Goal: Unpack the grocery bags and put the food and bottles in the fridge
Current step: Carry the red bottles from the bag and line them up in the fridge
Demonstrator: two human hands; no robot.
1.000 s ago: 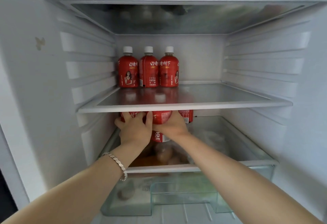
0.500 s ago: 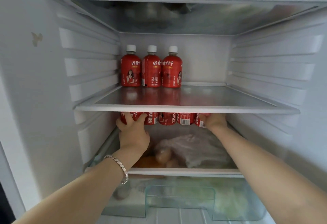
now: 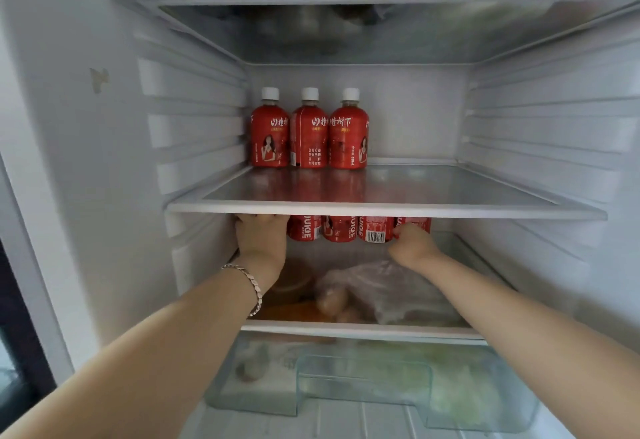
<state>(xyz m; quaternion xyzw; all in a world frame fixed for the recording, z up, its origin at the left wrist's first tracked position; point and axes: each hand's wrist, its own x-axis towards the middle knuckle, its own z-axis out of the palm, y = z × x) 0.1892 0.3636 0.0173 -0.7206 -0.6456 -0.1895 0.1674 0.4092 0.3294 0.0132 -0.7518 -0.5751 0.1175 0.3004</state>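
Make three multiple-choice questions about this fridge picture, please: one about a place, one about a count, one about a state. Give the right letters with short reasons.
1. Where do the three upright red bottles stand?
A. back left of the middle shelf
B. front right of the middle shelf
C. in the bottom drawer

2. How many white caps show on the middle shelf?
A. one
B. three
C. five

3. What is the left hand doing?
A. hanging free outside the fridge
B. pulling the drawer out
C. resting against the left end of the lower bottle row

Answers:
1 A, they stand against the back wall, toward the left.
2 B, one cap on each upright bottle.
3 C, it sits under the shelf edge beside the leftmost visible bottle, while the right hand is at the other end.
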